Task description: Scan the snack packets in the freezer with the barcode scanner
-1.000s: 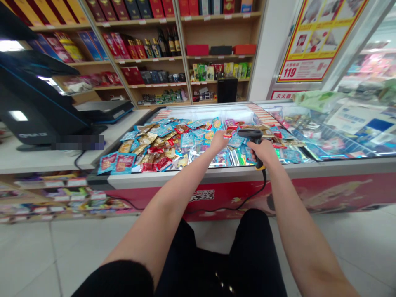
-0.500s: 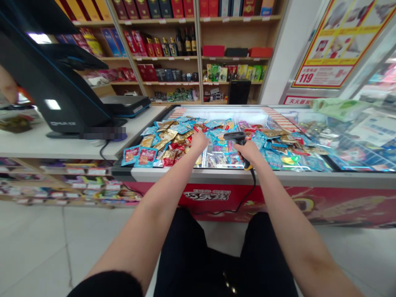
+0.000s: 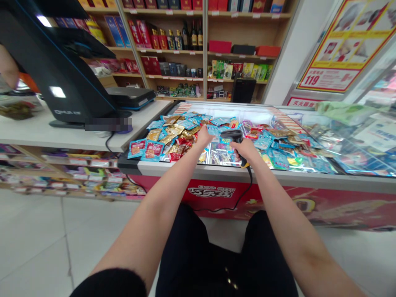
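My right hand [image 3: 245, 149] is wrapped round the handle of a black barcode scanner [image 3: 231, 134] with yellow trim, its head turned to the left. A cable hangs from the handle over the freezer's front. My left hand [image 3: 204, 138] is closed at the right edge of a heap of snack packets [image 3: 173, 134] in blue, gold and red. A light blue snack packet [image 3: 213, 130] shows at its fingertips and seems pinched there; the fingers are partly hidden. Right of the scanner lies a second pile of packets [image 3: 280, 140]. Both piles rest on the glass top of a chest freezer [image 3: 167, 168].
On the left, a counter [image 3: 136, 123] carries a black checkout scale [image 3: 83, 90]. A green plastic bag [image 3: 343, 109] lies on the freezer's right part. Shelves [image 3: 173, 51] with boxes and bottles stand behind. Another person's arm [image 3: 8, 68] shows at the far left.
My left hand has moved slightly right, and a light blue packet now shows at its fingertips. The scanner has shifted a little left against the packets. The whole view has turned slightly.
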`<state>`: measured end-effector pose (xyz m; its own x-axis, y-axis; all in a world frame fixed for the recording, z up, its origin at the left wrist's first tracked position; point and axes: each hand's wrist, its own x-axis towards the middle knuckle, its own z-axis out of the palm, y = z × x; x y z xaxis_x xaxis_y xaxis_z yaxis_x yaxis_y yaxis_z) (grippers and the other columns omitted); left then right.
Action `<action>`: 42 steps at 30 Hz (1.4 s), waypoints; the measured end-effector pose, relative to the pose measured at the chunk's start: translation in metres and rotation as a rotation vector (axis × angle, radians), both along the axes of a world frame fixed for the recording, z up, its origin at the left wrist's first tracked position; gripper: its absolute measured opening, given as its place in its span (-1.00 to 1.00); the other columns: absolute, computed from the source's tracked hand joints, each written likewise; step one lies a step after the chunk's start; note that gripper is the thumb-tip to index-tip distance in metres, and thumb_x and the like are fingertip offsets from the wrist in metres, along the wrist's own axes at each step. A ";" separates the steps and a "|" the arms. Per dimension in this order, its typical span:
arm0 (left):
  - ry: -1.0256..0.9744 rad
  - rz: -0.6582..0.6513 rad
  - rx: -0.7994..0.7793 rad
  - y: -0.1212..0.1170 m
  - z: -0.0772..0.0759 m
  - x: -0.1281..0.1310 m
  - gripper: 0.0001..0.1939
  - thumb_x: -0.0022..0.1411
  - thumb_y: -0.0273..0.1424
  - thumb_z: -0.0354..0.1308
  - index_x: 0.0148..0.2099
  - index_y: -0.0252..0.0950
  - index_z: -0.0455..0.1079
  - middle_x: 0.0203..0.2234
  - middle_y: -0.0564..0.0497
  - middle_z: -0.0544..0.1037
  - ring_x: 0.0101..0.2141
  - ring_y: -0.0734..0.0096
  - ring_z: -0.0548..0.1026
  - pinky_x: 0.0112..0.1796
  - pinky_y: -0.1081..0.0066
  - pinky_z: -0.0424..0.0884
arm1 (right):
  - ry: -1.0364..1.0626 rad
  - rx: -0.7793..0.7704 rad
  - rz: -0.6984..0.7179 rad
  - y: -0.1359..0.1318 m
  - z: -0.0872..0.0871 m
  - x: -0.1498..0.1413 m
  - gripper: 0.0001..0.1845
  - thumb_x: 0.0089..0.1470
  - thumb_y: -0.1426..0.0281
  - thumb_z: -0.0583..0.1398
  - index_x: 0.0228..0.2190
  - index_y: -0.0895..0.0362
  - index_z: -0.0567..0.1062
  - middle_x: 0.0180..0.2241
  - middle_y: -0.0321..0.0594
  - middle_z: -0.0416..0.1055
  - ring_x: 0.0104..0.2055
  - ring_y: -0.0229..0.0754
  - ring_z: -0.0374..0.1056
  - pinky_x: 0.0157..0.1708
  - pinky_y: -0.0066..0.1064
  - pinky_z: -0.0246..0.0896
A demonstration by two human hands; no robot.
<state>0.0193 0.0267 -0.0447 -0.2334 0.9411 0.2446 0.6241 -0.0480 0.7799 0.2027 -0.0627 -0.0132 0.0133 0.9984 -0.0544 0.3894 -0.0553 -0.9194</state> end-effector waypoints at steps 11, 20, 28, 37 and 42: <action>-0.467 0.072 -0.021 0.001 0.005 0.006 -0.90 -0.07 -0.54 0.26 -0.50 -0.33 0.38 -0.62 0.08 0.39 -0.44 0.41 0.41 -0.34 0.44 0.37 | -0.054 0.048 -0.003 0.002 0.012 0.008 -0.77 0.06 0.42 0.23 -0.57 0.14 0.32 -0.71 -0.32 0.29 -0.75 -0.32 0.18 -0.76 -0.50 0.10; -0.449 0.012 0.015 0.007 0.002 0.008 -0.91 -0.08 -0.54 0.22 -0.52 -0.30 0.37 -0.63 0.10 0.35 -0.45 0.42 0.39 -0.32 0.43 0.35 | -0.100 0.046 -0.023 -0.004 0.020 0.012 -0.77 0.04 0.43 0.23 -0.59 0.16 0.34 -0.70 -0.30 0.30 -0.76 -0.31 0.20 -0.76 -0.49 0.12; -0.350 0.007 0.043 0.009 0.001 0.009 -0.91 -0.06 -0.51 0.20 -0.54 -0.31 0.35 -0.66 0.11 0.29 -0.50 0.46 0.32 -0.38 0.46 0.30 | -0.113 0.061 -0.018 -0.003 0.019 0.017 -0.79 0.04 0.43 0.21 -0.58 0.16 0.34 -0.69 -0.29 0.31 -0.75 -0.29 0.21 -0.76 -0.47 0.14; -0.273 0.014 0.030 0.008 0.007 0.013 -0.93 -0.04 -0.51 0.18 -0.52 -0.32 0.35 -0.66 0.13 0.28 -0.51 0.48 0.32 -0.40 0.49 0.28 | -0.081 0.063 -0.013 0.001 0.015 0.022 -0.79 0.02 0.42 0.22 -0.59 0.15 0.32 -0.69 -0.28 0.31 -0.75 -0.29 0.20 -0.77 -0.46 0.13; -0.232 0.032 -0.013 0.013 0.007 0.014 -0.91 -0.06 -0.54 0.19 -0.53 -0.32 0.34 -0.63 0.08 0.33 -0.42 0.38 0.43 -0.35 0.46 0.36 | -0.056 0.039 -0.023 0.002 0.015 0.026 -0.79 0.03 0.44 0.22 -0.57 0.14 0.32 -0.71 -0.30 0.28 -0.75 -0.30 0.18 -0.77 -0.47 0.11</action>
